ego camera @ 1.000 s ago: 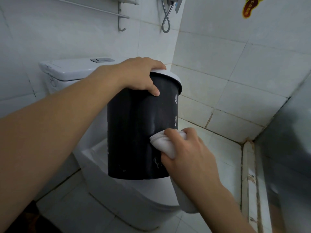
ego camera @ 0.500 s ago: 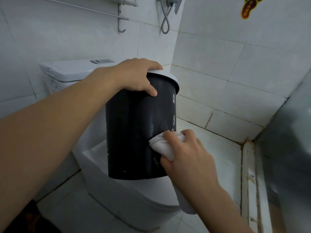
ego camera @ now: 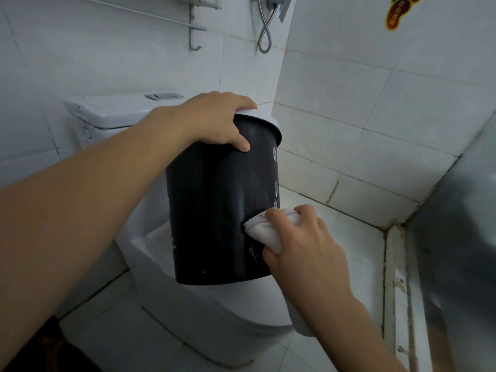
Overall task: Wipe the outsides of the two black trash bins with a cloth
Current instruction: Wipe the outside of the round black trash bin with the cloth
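I've got the bin point(ego camera: 214, 210) up in front of me, held over the toilet point(ego camera: 209, 312) bowl, tipped a little so its top leans to the right. My left hand point(ego camera: 214, 122) is clamped over the top edge, fingers curled across the white rim point(ego camera: 268, 120), thumb pressing down on the black wall. It's a round black plastic bin, narrower at the bottom, with a dull sheen and a pale vertical streak of light down the middle. Small white markings run down its right side and there's a white squiggle low down near my right hand; I can't read any of them, the view's too soft there. A few pale specks dot the lower wall.

My right hand point(ego camera: 303, 251) is curled around a bunched white cloth point(ego camera: 264, 232), pushing it flat against the lower right of the bin wall. More cloth hangs below my wrist.

Behind the bin sits the cistern point(ego camera: 112, 111) with its flush button point(ego camera: 163, 96). White tiles all around, a hose point(ego camera: 265, 33) looped on the wall above, and a red foot-shaped sticker point(ego camera: 398, 12) top right.
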